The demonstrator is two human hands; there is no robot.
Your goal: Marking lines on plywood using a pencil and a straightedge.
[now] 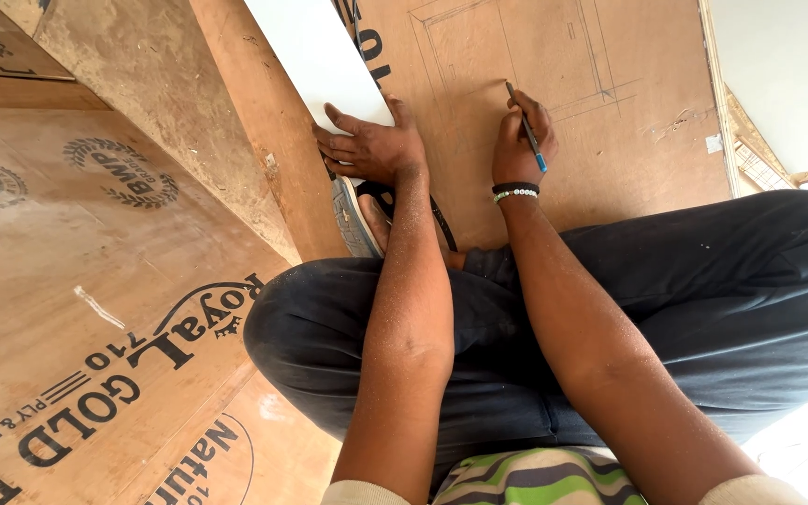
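Observation:
My left hand (371,145) lies flat, fingers spread, pressing on the near end of a white strip (315,56) that rests on a brown plywood sheet (628,131). My right hand (519,140) grips a dark pencil with a blue end (526,126), its tip touching the plywood at thin drawn lines. A black wristband and a beaded bracelet circle my right wrist. I sit cross-legged in dark trousers, one foot in a sandal (359,217) just below my left hand.
More plywood boards with printed black markings (95,309) lie to the left. A long wooden plank (264,122) runs diagonally beside the white strip. A pale wall (787,65) stands at the right.

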